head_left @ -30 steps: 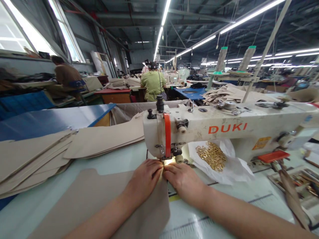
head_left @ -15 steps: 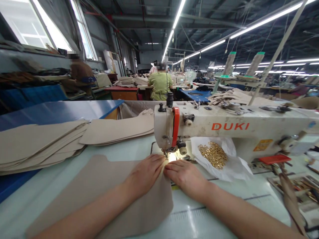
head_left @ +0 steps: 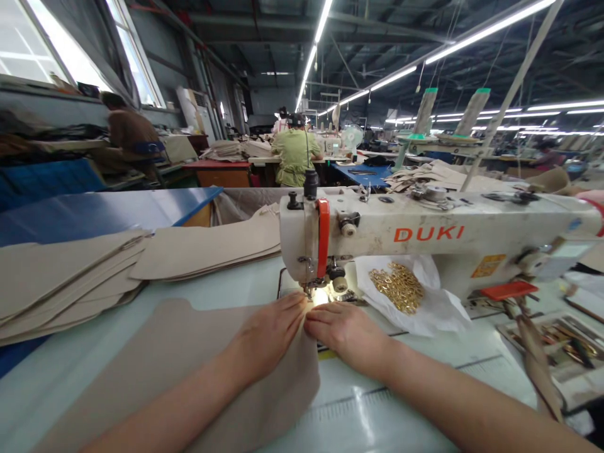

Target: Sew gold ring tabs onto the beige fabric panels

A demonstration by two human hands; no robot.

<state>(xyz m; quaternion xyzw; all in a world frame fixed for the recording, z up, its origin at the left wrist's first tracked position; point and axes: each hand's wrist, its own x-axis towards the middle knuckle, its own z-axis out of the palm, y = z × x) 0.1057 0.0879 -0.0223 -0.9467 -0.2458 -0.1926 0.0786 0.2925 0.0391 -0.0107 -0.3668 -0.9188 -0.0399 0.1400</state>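
A flat beige fabric panel (head_left: 184, 333) lies on the pale tabletop, its right edge under the needle area of a white sewing machine (head_left: 377, 226) marked DUKI. My left hand (head_left: 271, 333) rests over the panel with fingers closed on its edge, fingertips beside the presser foot (head_left: 307, 291). Opposite it, my right hand (head_left: 349, 330) pinches the same edge, its fingers together and almost touching the left thumb. A light yellowish strip of the edge shows between the hands. The machine's lamp lights this spot; the stitching itself is hidden.
Stacked beige panels (head_left: 61, 270) and a second stack (head_left: 207, 248) lie to the left. Gold-coloured metal pieces (head_left: 399, 286) sit on white paper (head_left: 453, 318) under the machine arm. A tool tray (head_left: 561, 346) is at right. Co-workers sit further back.
The whole view has shifted slightly, so things appear further left. Both hands keep their hold beside the needle, and the panel looks almost unmoved under them.
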